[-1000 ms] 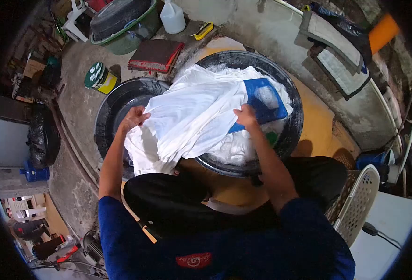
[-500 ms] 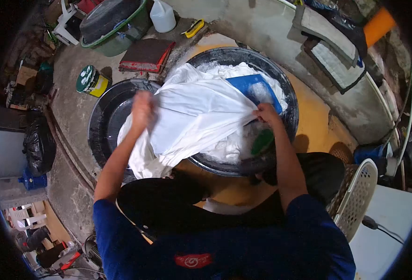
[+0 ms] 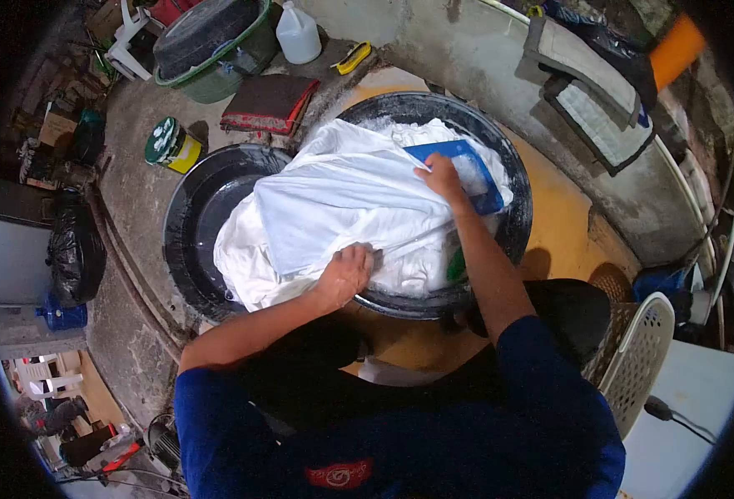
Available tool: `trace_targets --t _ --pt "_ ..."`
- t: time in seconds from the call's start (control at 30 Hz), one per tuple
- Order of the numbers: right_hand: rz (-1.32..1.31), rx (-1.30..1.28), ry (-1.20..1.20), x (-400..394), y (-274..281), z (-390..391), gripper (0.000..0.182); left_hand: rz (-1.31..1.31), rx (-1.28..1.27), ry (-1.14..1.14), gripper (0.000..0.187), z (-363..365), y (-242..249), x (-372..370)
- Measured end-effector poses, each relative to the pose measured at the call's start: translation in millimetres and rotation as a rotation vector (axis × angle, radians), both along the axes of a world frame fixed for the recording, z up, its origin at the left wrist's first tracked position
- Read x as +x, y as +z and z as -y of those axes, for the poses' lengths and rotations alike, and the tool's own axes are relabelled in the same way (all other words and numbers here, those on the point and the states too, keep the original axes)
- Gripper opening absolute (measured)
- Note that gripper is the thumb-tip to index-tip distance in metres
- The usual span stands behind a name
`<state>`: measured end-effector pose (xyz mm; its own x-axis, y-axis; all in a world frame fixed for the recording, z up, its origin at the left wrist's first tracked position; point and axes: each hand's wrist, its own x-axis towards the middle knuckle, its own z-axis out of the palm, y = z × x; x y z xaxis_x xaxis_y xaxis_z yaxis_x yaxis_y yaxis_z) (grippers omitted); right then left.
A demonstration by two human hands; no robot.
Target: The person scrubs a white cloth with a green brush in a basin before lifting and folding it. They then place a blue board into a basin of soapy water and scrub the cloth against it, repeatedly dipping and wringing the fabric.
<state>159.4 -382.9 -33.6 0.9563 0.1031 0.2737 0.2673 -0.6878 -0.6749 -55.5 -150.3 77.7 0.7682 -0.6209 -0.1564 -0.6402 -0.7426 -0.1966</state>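
Note:
A large wet white cloth point(image 3: 334, 191) is spread across two round black basins. My left hand point(image 3: 346, 274) is closed on the cloth's near edge, fingers curled. At the cloth's far right corner, my right hand point(image 3: 442, 176) pinches a fold and holds it over a blue board point(image 3: 482, 187) with suds on it. The board rests in the right basin point(image 3: 513, 241) among soapy white laundry point(image 3: 421, 270). A green object point(image 3: 457, 264) lies partly hidden in that basin by my right forearm. Part of the cloth hangs bunched into the left basin point(image 3: 185, 216).
Beyond the basins are a yellow tub with a green lid point(image 3: 173, 145), a folded dark mat point(image 3: 267, 104), a white jug point(image 3: 299, 35) and a yellow brush point(image 3: 353, 58). A low concrete wall point(image 3: 458, 50) runs behind. A perforated plastic basket point(image 3: 640, 362) stands at my right.
My left hand has come down and right from the cloth's left side to its near edge. My right hand has moved up and left, drawing its corner over the blue board.

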Motion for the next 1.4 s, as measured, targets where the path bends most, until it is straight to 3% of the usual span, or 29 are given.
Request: trace_targets --t 0.1,0.13,0.3,0.47,0.53,0.6,0.63,0.7,0.73,0.83,0.9,0.93,0.97,1.03,1.07,1.1,1.13,1.17,1.23,1.3,1.33,1.4 --pt "-0.035 -0.155 -0.052 4 2 -16 0.023 0.053 0.08 -0.003 0.04 -17 -3 1" --pt "-0.051 -0.17 -0.076 13 3 -18 0.021 -0.066 -0.098 -0.097 0.04 -26 -9 3" --pt "-0.158 -0.263 -0.191 46 -11 -3 0.019 -0.072 0.067 -0.17 0.035 -15 4 -30" --pt "0.047 -0.206 -0.268 59 -32 3 0.018 -0.348 -0.147 -0.172 0.035 -7 -13 -37" --pt "0.106 -0.205 -0.252 62 -37 2 0.019 -0.249 -0.19 -0.096 0.04 -7 -13 -31" --pt "0.146 -0.093 -0.241 36 -5 -1 0.019 -0.142 -0.162 0.021 0.046 -4 -7 -20" --pt "0.167 -0.041 -0.237 17 9 -2 0.019 -0.347 -0.277 0.171 0.044 9 32 -1" --pt "0.219 -0.149 -0.374 -19 -2 -1 0.016 -0.283 -0.323 0.216 0.042 11 18 13" --pt "0.249 -0.203 -0.443 -34 -7 3 0.015 -0.245 -0.346 0.13 0.04 10 4 16" --pt "0.226 -0.229 -0.281 -70 -2 20 0.02 -0.131 -0.432 -0.099 0.032 3 -26 21" --pt "0.159 -0.301 -0.142 -67 17 34 0.017 -0.075 -0.52 -0.199 0.027 -1 -15 18" --pt "0.12 -0.336 -0.067 -66 29 43 0.017 -0.085 -0.35 -0.132 0.025 -15 0 22" --pt "0.078 -0.368 0.01 -69 41 50 0.017 -0.13 -0.43 0.086 0.025 -34 -15 36" --pt "-0.346 -0.774 0.581 -76 76 59 0.018 0.096 -0.615 0.193 0.022 -91 12 46" --pt "-0.486 -0.941 0.874 -88 90 58 0.018 -0.014 -0.374 0.419 0.028 -145 -29 63" --pt "-0.349 -0.935 0.979 -96 70 66 0.019 0.215 -0.434 0.372 0.034 -154 -7 54" --pt "-0.213 -0.927 1.079 -104 33 82 0.02 0.11 -0.5 0.615 0.039 -159 5 53" --pt "-0.09 -0.943 1.023 -117 -5 96 0.024 0.176 -0.598 0.575 0.044 -182 -15 51" --pt "-0.215 -1.059 0.934 -134 -28 91 0.035 -0.244 -0.859 1.039 0.053 -192 -37 49" --pt "-0.415 -1.134 0.877 -142 -48 78 0.04 -0.513 -1.033 1.201 0.066 -167 -18 45" --pt "-0.534 -1.151 0.857 -145 -58 68 0.042 -0.41 -0.965 1.195 0.072 -173 -54 44" --pt "-0.725 -1.153 0.825 -142 -66 49 0.047 -0.186 -1.081 1.176 0.077 -168 -92 39"
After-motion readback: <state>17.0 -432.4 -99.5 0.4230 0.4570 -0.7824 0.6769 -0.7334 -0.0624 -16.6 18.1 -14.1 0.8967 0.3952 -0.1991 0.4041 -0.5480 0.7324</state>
